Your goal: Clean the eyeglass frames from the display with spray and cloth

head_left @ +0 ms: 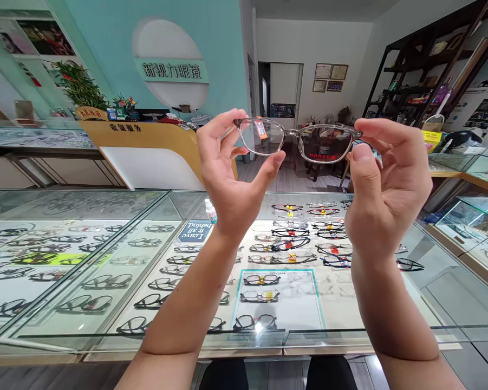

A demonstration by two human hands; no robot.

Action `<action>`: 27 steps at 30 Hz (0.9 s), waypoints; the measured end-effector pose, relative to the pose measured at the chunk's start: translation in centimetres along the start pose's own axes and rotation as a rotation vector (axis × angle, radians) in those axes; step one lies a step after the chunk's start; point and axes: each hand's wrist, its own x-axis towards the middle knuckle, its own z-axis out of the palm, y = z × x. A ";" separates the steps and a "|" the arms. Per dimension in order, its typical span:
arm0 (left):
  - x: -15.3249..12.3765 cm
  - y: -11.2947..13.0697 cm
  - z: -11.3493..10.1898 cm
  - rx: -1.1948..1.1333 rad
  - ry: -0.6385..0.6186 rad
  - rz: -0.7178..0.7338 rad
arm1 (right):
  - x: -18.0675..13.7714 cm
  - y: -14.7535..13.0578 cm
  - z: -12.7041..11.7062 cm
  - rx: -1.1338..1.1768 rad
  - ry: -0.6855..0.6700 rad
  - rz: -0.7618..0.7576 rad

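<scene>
I hold a pair of clear-framed glasses (296, 142) up at eye height, above a glass display counter (438, 281). My left hand (231, 173) pinches the frame's left end between thumb and fingers. The right end is gripped by my right hand (385, 189). A small red tag (261, 130) sits on the left lens, and red lettering marks the right lens. Both temples are hidden behind my hands.
Under the counter glass lie several rows of spectacle frames (292, 238), a blue card (195, 231) and a small bottle (210, 210). A yellow reception desk (146, 142) with a plant stands behind; dark shelves (426, 70) line the right wall.
</scene>
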 end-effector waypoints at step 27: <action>-1.2 -1.9 0.8 -0.045 -0.039 0.013 | 1.0 1.8 -0.2 0.530 -0.098 0.390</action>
